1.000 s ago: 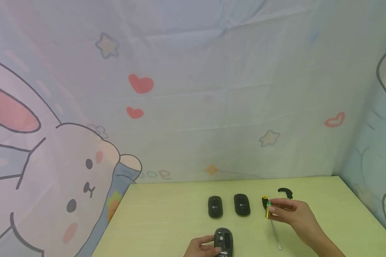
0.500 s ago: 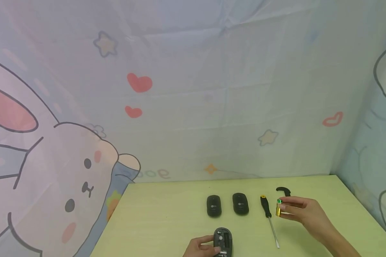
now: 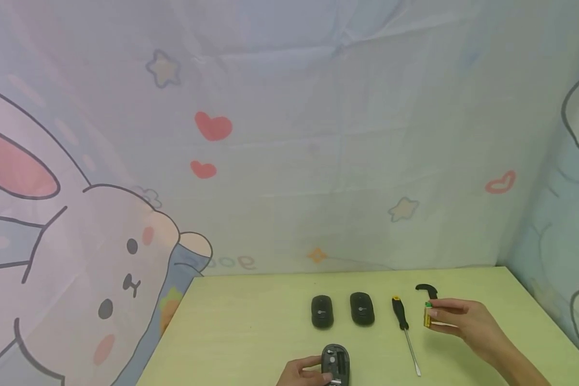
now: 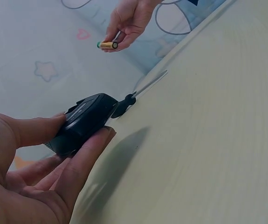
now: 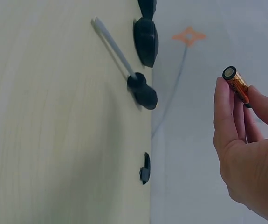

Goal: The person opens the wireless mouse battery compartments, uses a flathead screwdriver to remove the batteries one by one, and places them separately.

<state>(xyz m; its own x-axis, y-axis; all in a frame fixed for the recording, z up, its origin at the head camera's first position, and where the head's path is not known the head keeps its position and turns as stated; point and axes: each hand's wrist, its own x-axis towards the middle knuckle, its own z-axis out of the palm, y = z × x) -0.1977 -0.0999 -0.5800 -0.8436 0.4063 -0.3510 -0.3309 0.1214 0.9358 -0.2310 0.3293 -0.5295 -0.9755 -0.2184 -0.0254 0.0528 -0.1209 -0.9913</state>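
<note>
Rightward goes the battery (image 3: 427,315), clear now of the screwdriver handle it was covering a second ago, pinched between thumb and fingertips of the right hand (image 3: 470,324) and held up above the table (image 3: 241,321). Left hand (image 3: 301,373) hasn't budged much: thumb on one face, fingers beneath, it grips an upturned mouse (image 3: 335,364) raised off the surface, a dark slot showing in its underside. Between the two hands lies the screwdriver (image 3: 402,327), right across the gap as the head view has it. Just behind the right hand, partly hidden by it, a black hook-shaped piece (image 3: 427,289); further left, two more mice (image 3: 322,311) (image 3: 362,308) sit side by side, apart. Materials now: shiny gold battery, cylindrical, with a green end; smooth, rounded black mice; slim metal shaft on a dark handle tipped yellow; pale yellow-green tabletop with a faint grain in the wrist views. Creased cloth (image 3: 280,134) behind, printed with a rabbit (image 3: 101,268), hearts and stars. Lettering? Small pale logos on the two mice and a label under the gripped one, all too tiny to read.
</note>
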